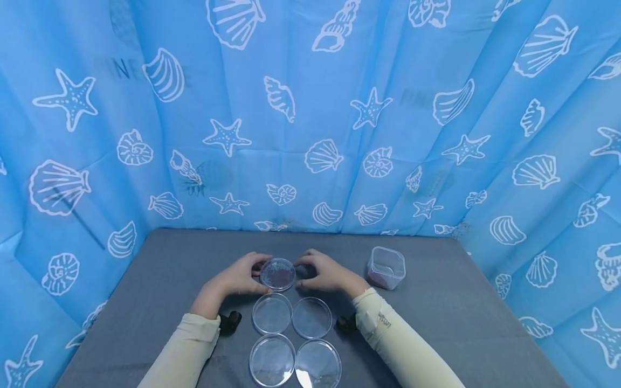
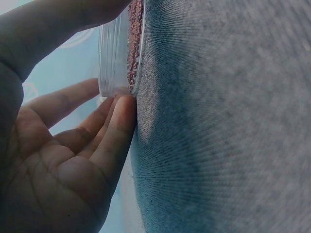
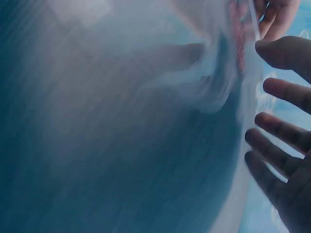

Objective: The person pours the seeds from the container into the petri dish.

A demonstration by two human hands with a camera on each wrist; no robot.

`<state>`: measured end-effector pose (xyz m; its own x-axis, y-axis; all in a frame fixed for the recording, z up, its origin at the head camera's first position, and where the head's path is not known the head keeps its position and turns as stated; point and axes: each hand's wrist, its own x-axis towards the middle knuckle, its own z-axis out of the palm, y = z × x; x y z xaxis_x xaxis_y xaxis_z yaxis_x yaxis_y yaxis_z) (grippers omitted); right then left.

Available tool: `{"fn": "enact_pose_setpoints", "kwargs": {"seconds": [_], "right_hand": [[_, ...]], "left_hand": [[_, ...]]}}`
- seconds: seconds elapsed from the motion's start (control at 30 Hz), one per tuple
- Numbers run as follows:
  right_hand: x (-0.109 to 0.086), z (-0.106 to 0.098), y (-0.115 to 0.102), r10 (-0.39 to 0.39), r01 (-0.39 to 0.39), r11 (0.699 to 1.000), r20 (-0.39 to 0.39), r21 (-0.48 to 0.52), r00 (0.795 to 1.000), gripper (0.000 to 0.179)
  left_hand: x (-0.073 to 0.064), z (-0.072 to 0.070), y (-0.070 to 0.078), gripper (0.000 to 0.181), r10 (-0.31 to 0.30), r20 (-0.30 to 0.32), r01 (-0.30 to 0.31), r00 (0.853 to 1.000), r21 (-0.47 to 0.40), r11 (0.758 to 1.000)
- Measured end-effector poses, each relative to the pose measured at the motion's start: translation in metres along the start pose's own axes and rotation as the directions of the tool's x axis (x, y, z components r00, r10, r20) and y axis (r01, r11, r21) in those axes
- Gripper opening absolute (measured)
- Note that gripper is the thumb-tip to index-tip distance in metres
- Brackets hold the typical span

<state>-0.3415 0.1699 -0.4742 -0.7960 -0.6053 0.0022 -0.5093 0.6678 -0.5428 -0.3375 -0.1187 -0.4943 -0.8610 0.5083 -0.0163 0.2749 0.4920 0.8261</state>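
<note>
A round clear petri dish (image 1: 278,274) with small reddish-brown granules (image 2: 134,43) in it is between the two hands. My left hand (image 1: 241,276) holds its left side, thumb and fingers at the rim; the left wrist view shows the fingertips (image 2: 125,104) against the dish wall. On the other side, my right hand (image 1: 326,273) is close to the dish with its fingers spread and loosely bent. Blur in the right wrist view hides whether the right thumb touches the rim. Nothing is gripped in that hand.
Several clear petri dishes stand in two rows nearer the body, among them a left one (image 1: 272,314) and a right one (image 1: 312,318). A clear plastic tub (image 1: 386,268) with reddish contents is right of the right hand. Grey cloth (image 1: 436,323) covers the table; a blue curtain (image 1: 301,129) hangs behind.
</note>
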Motion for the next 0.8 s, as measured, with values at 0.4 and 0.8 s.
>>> {"fn": "enact_pose_setpoints", "kwargs": {"seconds": [0.4,0.8], "right_hand": [[-0.050,-0.014,0.026,0.056,-0.057,0.997,-0.016,-0.051,0.998,0.040],[-0.082,-0.023,0.024,0.150,-0.146,0.986,0.041,-0.082,0.988,0.054]], "left_hand": [[0.002,0.001,-0.007,0.089,0.010,0.014,-0.009,1.000,-0.010,1.000],[0.000,0.002,-0.004,0.089,0.007,0.013,-0.007,1.000,-0.011,1.000]]}}
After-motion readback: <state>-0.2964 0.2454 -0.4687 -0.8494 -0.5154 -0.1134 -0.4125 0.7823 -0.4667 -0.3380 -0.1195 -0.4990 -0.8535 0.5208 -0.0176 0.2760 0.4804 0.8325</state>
